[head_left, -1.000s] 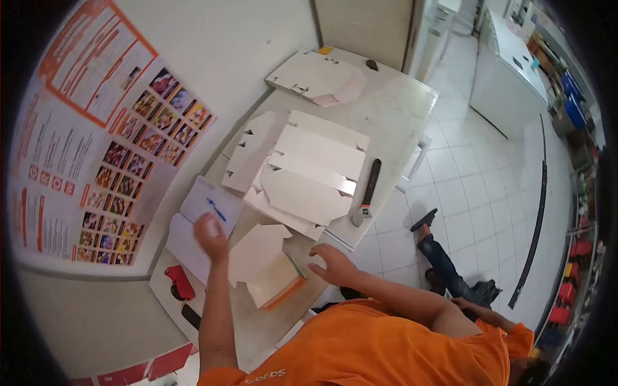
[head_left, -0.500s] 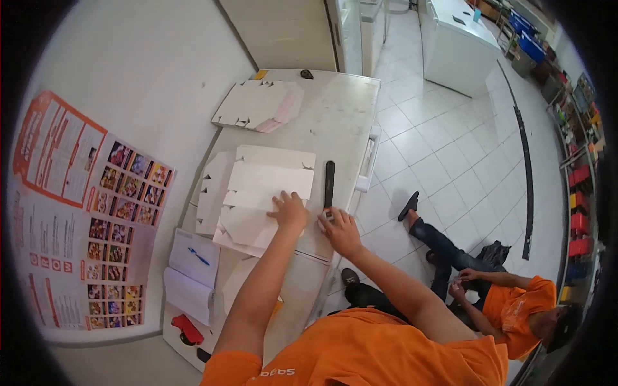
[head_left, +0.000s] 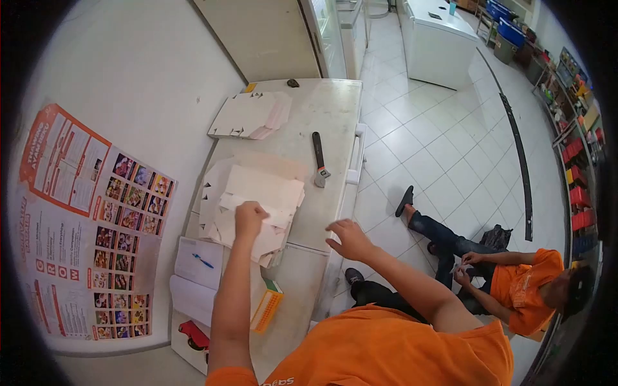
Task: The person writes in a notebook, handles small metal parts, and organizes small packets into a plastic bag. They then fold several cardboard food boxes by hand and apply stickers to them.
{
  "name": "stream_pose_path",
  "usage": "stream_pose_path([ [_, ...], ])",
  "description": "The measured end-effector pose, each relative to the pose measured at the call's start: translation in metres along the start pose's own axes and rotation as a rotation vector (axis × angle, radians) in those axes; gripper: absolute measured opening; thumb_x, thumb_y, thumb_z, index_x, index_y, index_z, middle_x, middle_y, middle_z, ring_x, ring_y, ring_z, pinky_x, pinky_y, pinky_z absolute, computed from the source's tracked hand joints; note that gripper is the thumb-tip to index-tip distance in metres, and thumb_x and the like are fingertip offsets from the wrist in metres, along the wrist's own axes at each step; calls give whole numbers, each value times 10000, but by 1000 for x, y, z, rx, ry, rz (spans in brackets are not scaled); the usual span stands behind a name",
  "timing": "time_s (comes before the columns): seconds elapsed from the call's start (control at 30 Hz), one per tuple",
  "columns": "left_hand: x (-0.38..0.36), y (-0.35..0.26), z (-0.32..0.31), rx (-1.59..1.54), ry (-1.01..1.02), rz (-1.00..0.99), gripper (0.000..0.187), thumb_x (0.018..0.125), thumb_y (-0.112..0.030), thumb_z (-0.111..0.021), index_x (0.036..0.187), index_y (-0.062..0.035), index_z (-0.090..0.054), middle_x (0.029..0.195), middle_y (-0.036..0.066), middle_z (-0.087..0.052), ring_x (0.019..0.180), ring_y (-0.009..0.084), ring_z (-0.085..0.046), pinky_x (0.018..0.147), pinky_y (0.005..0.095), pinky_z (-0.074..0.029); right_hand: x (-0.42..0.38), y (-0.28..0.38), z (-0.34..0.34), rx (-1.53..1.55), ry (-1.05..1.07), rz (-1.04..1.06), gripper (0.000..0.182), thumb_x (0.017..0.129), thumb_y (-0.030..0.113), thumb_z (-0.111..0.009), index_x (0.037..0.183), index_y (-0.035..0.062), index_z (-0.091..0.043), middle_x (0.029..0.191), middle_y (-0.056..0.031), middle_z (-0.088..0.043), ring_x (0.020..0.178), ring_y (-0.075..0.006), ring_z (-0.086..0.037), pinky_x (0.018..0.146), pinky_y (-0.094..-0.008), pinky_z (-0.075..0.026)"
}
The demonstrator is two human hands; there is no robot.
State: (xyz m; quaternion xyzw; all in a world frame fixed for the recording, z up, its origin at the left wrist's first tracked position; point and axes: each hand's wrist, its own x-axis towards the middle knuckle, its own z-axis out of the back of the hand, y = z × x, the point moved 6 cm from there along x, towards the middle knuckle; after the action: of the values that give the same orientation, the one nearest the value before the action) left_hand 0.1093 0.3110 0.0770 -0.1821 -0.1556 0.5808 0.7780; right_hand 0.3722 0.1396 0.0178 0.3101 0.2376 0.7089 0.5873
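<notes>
My left hand is closed, its fingers curled over the stack of white die-cut cardboard sheets; what lies in its fingertips, if anything, is hidden. Just past the worktop's front edge, my right hand hangs with its fingers apart and nothing in it. Beyond that hand an adjustable wrench with a black handle lies on the worktop, its jaw toward me. A second stack of cut cardboard rests farther back.
Near me are an open notebook with a blue pen, an orange-and-green box and a red object. A seated person in orange is on the right. Posters hang on the left wall.
My right hand has left the wrench and moved back toward me. My left hand has gone from spread flat on the cardboard to closed. The orange-and-green box shows more, and the view has shifted.
</notes>
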Motion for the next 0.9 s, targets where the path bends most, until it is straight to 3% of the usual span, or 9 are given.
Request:
stream_pose_path([
  [0.17, -20, 25, 36, -260, -158, 75, 151, 823, -124, -759, 828, -5, -665, 756, 147, -696, 722, 348, -686, 672, 414, -541, -62, 16, 1, 29, 85, 20, 262, 901, 219, -687, 1093, 41, -677, 1057, -171, -719, 1015, -380, -665, 886, -468, -527],
  [0.23, -29, 10, 2, -119, -52, -150, 196, 838, -176, -767, 845, -9, -664, 796, 159, -703, 798, 361, -692, 746, 422, -553, -83, 34, 1, 46, 104, 9, 263, 903, 214, -685, 1092, 31, -676, 1060, -178, -720, 1009, -383, -668, 880, -473, -530],
  [0.43, -30, -55, -74, 22, -72, -304, 465, 827, -258, -796, 1187, -43, -595, 1211, 217, -644, 1137, 369, -615, 919, 471, -515, -162, 91, 16, 113, 116, -17, 271, 920, 217, -673, 1096, 11, -672, 1051, -194, -717, 992, -378, -674, 871, -469, -533],
  [0.53, 7, -53, -110, 417, -335, -201, 649, 831, -401, -780, 1337, -73, -540, 1428, 211, -523, 1358, 374, -465, 1052, 537, -460, -226, 80, 32, 98, 126, -177, 276, 933, 228, -680, 1116, 21, -682, 1013, -182, -727, 948, -360, -695, 845, -439, -548],
  [0.57, 5, -74, -103, 395, -336, -210, 649, 831, -401, -780, 1337, -73, -540, 1428, 211, -523, 1358, 374, -465, 1052, 537, -460, -252, 69, 36, 58, 105, -244, 269, 935, 229, -696, 1114, 28, -694, 997, -170, -734, 931, -340, -708, 828, -422, -559],
  [0.63, -4, -93, -80, 471, 59, 144, 502, 904, -339, -694, 1297, -50, -578, 1339, 227, -597, 1293, 391, -546, 1018, 531, -499, -307, 42, 52, 46, 52, -412, 258, 924, 218, -712, 1094, 24, -700, 988, -171, -740, 918, -325, -716, 823, -411, -562],
  [0.73, 59, -39, -124, 308, 90, 77, 323, 951, -210, -602, 1211, -22, -630, 1190, 234, -676, 1148, 420, -646, 925, 512, -559, -394, 25, 83, 75, -165, -683, 254, 909, 182, -709, 1073, -12, -696, 1004, -182, -744, 958, -318, -726, 832, -395, -560],
  [0.83, 54, -51, -76, 320, -22, 6, 241, 970, -114, -512, 1132, -14, -660, 1062, 220, -715, 1008, 431, -699, 848, 499, -592, -470, 7, 90, 94, -382, -931, 213, 890, 144, -730, 1030, -15, -708, 958, -183, -749, 916, -301, -735, 810, -368, -561],
  [0.9, 51, -36, -103, 260, -26, -93, 234, 959, -143, -556, 1131, -18, -653, 1100, 217, -700, 1055, 422, -682, 871, 505, -585, -504, -5, 77, 108, -425, -980, 217, 894, 148, -728, 1034, -16, -708, 957, -178, -749, 905, -292, -734, 809, -365, -560],
])
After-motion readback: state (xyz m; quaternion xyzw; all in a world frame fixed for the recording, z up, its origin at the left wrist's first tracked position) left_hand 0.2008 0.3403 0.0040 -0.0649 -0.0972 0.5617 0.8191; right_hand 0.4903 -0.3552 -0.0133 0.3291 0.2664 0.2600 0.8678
